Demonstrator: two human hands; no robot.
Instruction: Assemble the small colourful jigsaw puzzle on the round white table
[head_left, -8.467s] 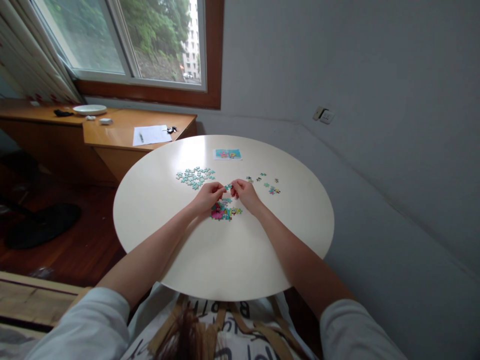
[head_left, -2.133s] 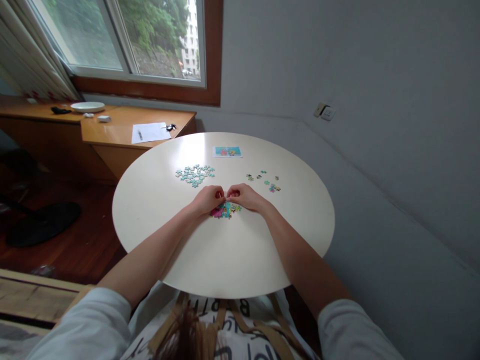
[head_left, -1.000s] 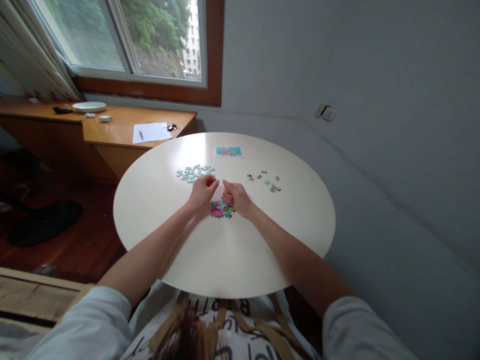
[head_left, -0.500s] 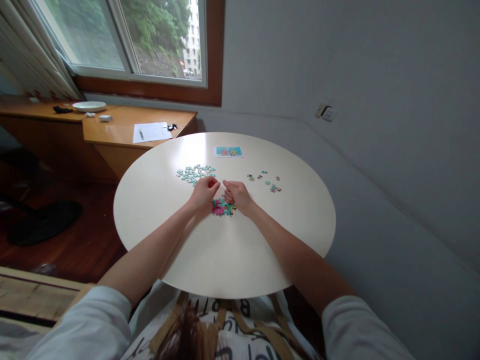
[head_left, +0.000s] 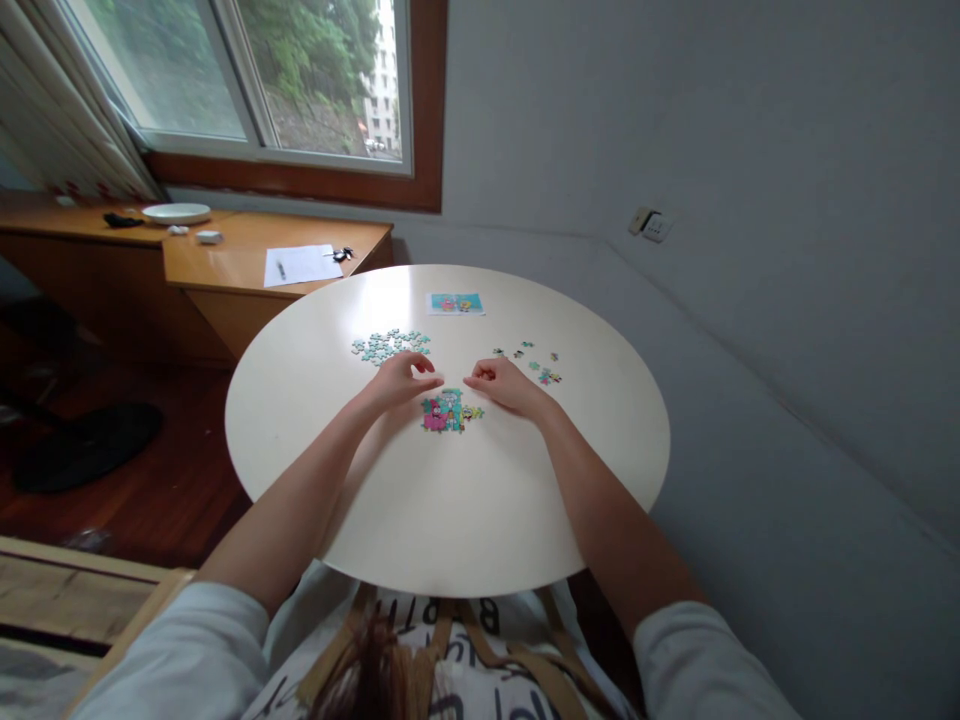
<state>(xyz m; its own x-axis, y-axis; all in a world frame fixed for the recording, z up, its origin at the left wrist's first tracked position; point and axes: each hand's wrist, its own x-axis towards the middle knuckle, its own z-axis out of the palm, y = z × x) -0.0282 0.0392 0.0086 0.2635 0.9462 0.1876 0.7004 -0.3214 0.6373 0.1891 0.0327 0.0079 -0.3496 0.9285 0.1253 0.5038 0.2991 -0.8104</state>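
Observation:
A partly joined jigsaw puzzle [head_left: 444,411] in pink, teal and yellow lies on the round white table [head_left: 450,520], just in front of both hands. My left hand [head_left: 401,380] hovers above its upper left side, thumb and forefinger apart, with nothing visible between them. To the upper right of the puzzle, my right hand [head_left: 506,382] has its fingers curled and pinched together; whatever is between the fingertips is too small to make out. Loose teal puzzle pieces [head_left: 390,344] are spread beyond my left hand. A smaller group of coloured pieces [head_left: 550,377] lies past my right hand.
A small picture card [head_left: 456,303] lies near the table's far edge. Against the window wall stands a wooden desk [head_left: 240,235] with paper [head_left: 300,265], keys [head_left: 343,254] and a white plate [head_left: 177,213]. A dark round base [head_left: 90,447] stands on the floor at left.
My hands have moved apart, the right one shifting rightward, which uncovers more of the joined puzzle. The thumb and forefinger of my left hand have opened.

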